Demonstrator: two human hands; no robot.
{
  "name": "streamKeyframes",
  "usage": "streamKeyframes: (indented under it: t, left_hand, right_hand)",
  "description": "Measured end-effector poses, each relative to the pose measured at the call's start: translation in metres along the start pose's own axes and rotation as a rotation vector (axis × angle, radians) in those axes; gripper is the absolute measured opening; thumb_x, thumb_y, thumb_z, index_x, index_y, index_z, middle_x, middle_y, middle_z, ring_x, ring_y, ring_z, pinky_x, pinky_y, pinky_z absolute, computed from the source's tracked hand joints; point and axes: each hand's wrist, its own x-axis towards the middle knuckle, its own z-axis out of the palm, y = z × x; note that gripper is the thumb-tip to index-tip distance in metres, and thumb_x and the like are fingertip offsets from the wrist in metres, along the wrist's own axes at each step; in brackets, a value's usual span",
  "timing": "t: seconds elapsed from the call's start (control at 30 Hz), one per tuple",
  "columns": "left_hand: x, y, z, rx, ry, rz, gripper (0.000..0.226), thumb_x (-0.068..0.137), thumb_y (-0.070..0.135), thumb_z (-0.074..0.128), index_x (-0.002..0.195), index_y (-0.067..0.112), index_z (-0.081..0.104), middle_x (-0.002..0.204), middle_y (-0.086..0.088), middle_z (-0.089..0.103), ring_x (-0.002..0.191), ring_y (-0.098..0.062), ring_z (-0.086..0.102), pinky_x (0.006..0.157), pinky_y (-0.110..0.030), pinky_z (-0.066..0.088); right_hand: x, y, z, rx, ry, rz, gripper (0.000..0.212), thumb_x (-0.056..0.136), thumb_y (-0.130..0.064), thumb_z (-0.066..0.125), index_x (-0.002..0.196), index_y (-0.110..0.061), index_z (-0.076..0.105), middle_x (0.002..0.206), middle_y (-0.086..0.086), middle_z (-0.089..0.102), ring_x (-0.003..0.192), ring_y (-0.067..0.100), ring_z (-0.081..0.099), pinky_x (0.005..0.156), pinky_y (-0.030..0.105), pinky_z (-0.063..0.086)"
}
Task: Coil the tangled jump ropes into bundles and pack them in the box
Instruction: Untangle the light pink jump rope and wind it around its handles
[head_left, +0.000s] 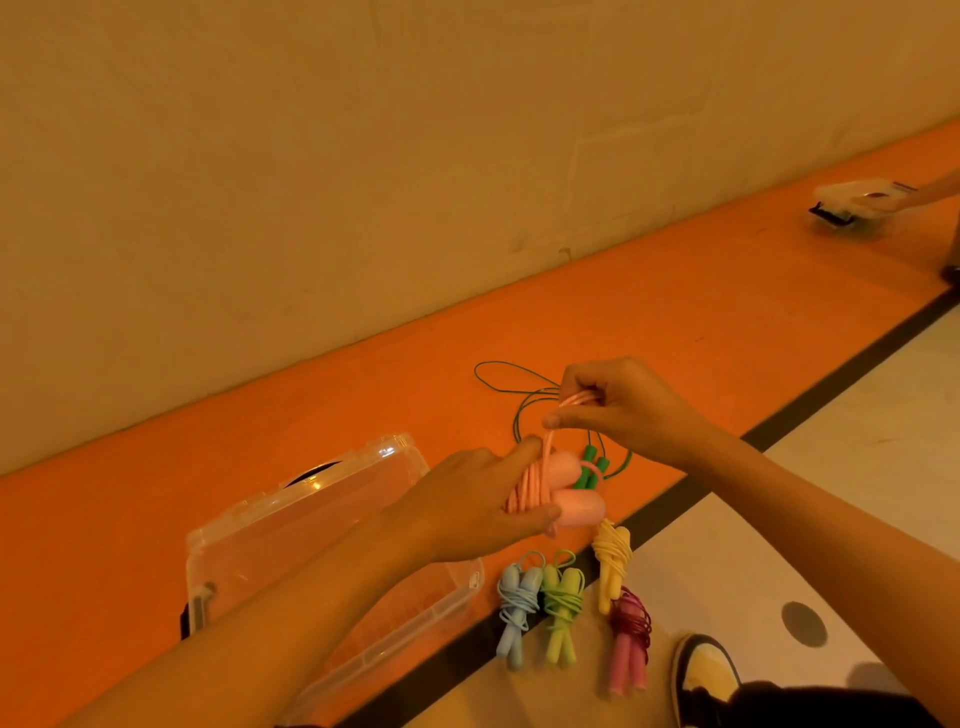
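Pink jump rope (540, 488) — between both hands

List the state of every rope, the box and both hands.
pink rope: partly coiled, in both hands
left hand: grips the pink coil
right hand: pinches a pink loop
dark green rope: uncoiled, on floor
blue bundle: coiled, on floor
light green bundle: coiled, on floor
yellow bundle: coiled, on floor
maroon bundle: coiled, on floor
clear box: holds no ropes
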Motion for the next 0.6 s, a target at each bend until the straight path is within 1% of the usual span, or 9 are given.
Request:
streamKeyframes:
  t: [0.1,0.17,0.23,0.27,0.33,0.37,0.47,0.53,0.6]
  left_hand:
    - [0.000,0.000,-0.003,-0.005,0.040,-0.027,0.061,0.091,0.065,0.053,0.136,0.032,0.031,0.070,0.000,0.050,0.060,-0.011,0.045,0.049,-0.030,0.024]
    - [0.001,0.005,-0.001,0.001,0.041,-0.040,0.076,0.087,0.071,0.053,0.144,0.031,0.024,0.072,0.001,0.053,0.065,-0.017,0.052,0.051,-0.032,0.028]
    - [-0.001,0.015,-0.001,0.044,0.039,-0.073,0.095,0.086,0.073,0.052,0.155,0.030,0.004,0.074,0.004,0.049,0.072,-0.020,0.055,0.057,-0.032,0.031]
    - [-0.002,0.018,-0.001,0.046,0.059,-0.091,0.101,0.085,0.072,0.053,0.156,0.031,-0.008,0.074,0.005,0.045,0.075,-0.021,0.055,0.059,-0.032,0.032]
    - [-0.003,0.021,-0.006,0.009,0.127,-0.097,0.107,0.085,0.071,0.054,0.148,0.038,-0.026,0.070,0.009,0.041,0.070,-0.018,0.051,0.058,-0.031,0.032]
    - [-0.003,0.021,-0.009,0.006,0.159,-0.072,0.107,0.085,0.071,0.055,0.144,0.042,-0.030,0.068,0.011,0.039,0.064,-0.014,0.047,0.055,-0.029,0.031]
    - [-0.004,0.019,-0.013,0.060,0.137,0.046,0.100,0.087,0.070,0.052,0.142,0.048,-0.029,0.062,0.012,0.036,0.053,-0.005,0.036,0.050,-0.025,0.024]
    - [-0.004,0.017,-0.011,0.102,0.106,0.111,0.094,0.089,0.071,0.048,0.143,0.051,-0.026,0.063,0.010,0.038,0.053,-0.006,0.034,0.052,-0.028,0.025]
    - [-0.003,0.015,-0.008,0.126,0.081,0.165,0.087,0.089,0.073,0.042,0.146,0.054,-0.021,0.069,0.005,0.047,0.057,-0.008,0.038,0.055,-0.030,0.033]
  right_hand:
    - [-0.001,0.003,-0.001,0.033,0.012,0.038,0.037,0.078,-0.045,0.071,0.072,-0.010,0.061,0.055,-0.004,0.044,0.052,0.004,0.036,0.049,0.022,0.024]
    - [0.000,0.002,0.000,0.035,0.020,0.043,0.035,0.080,-0.041,0.073,0.071,-0.010,0.059,0.055,-0.006,0.042,0.052,0.004,0.035,0.050,0.022,0.023]
    - [0.003,0.001,0.003,0.051,0.024,0.043,0.035,0.082,-0.041,0.072,0.070,-0.012,0.058,0.055,-0.007,0.041,0.052,0.003,0.034,0.050,0.022,0.023]
    - [0.004,0.001,0.003,0.079,0.031,0.051,0.035,0.082,-0.044,0.071,0.068,-0.014,0.057,0.055,-0.007,0.039,0.052,0.003,0.032,0.050,0.023,0.023]
    - [0.005,0.002,0.002,0.146,0.046,0.085,0.036,0.081,-0.046,0.068,0.066,-0.017,0.053,0.056,-0.005,0.036,0.053,0.005,0.030,0.051,0.025,0.023]
    - [0.006,0.003,0.001,0.174,0.042,0.104,0.036,0.083,-0.043,0.068,0.066,-0.016,0.051,0.057,-0.003,0.035,0.054,0.006,0.030,0.051,0.026,0.023]
    - [0.005,0.005,0.001,0.239,-0.017,0.152,0.032,0.088,-0.029,0.070,0.066,-0.015,0.052,0.060,0.000,0.034,0.055,0.006,0.030,0.051,0.022,0.025]
    - [0.004,0.006,0.002,0.297,-0.063,0.192,0.030,0.086,-0.031,0.072,0.064,-0.017,0.055,0.061,0.003,0.036,0.057,0.013,0.031,0.052,0.025,0.025]
    - [0.003,0.007,0.004,0.327,-0.101,0.207,0.029,0.082,-0.035,0.072,0.065,-0.017,0.057,0.059,0.002,0.038,0.058,0.018,0.032,0.054,0.030,0.025]
